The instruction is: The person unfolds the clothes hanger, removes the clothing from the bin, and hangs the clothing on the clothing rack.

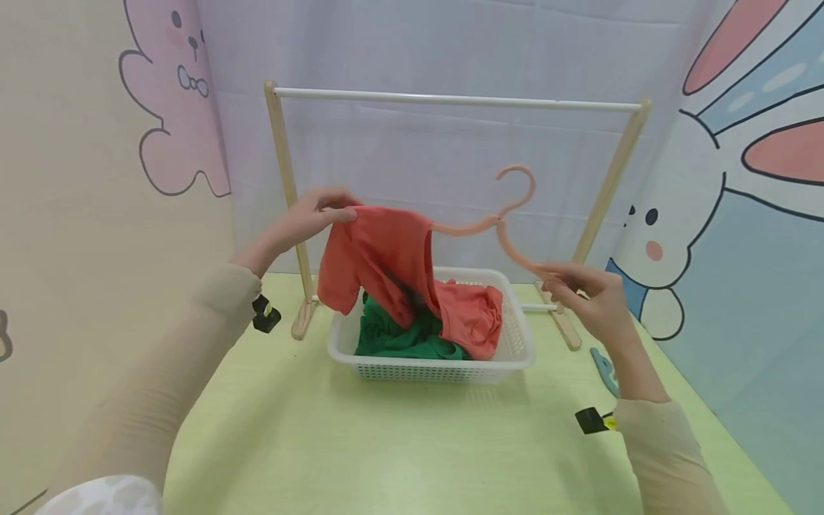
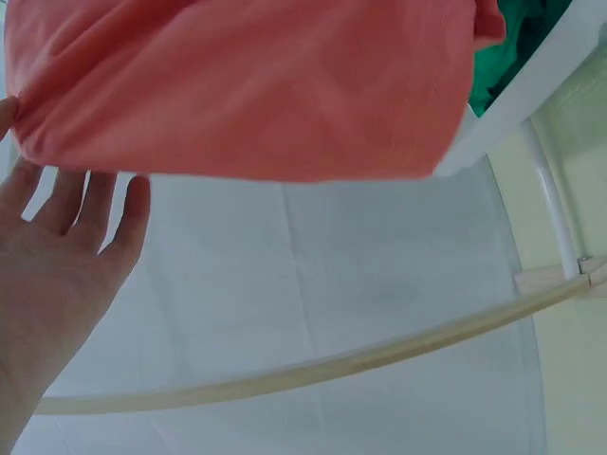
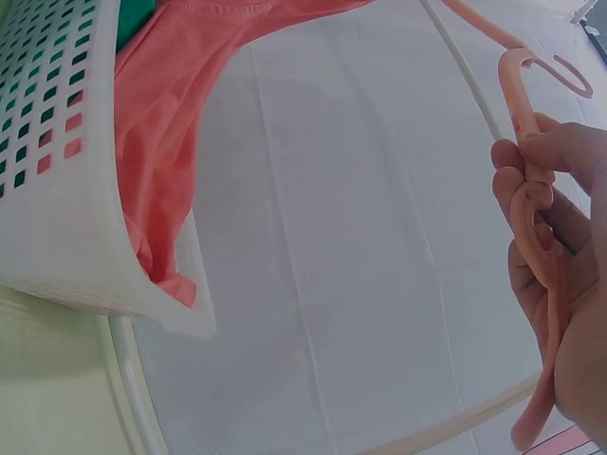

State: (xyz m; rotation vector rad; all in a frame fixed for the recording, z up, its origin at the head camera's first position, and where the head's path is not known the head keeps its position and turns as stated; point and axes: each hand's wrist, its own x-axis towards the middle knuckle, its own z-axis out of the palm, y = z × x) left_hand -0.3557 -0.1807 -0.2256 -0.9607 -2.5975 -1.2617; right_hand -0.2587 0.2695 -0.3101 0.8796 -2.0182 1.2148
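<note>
A coral-red shirt [image 1: 386,247] hangs from my raised left hand [image 1: 315,214], whose thumb and fingers pinch it at the shoulder. One arm of a peach plastic hanger [image 1: 466,229] runs into the shirt's neck opening. The hanger's other arm bends downward at the middle, and my right hand [image 1: 589,293] grips its end, fingers curled round it in the right wrist view. The shirt's other half [image 1: 473,315] droops into a white basket [image 1: 428,368]. Green cloth [image 1: 405,332] lies in the basket beneath it. Whatever part of the hanger is inside the shirt is hidden.
Behind the basket stands a rack with wooden legs [image 1: 605,182] and a white top rail [image 1: 450,99]. A blue-green curved plastic object [image 1: 604,372], partly hidden by my right arm, lies on the light green table [image 1: 412,443]. Walls with cartoon animals rise at both sides.
</note>
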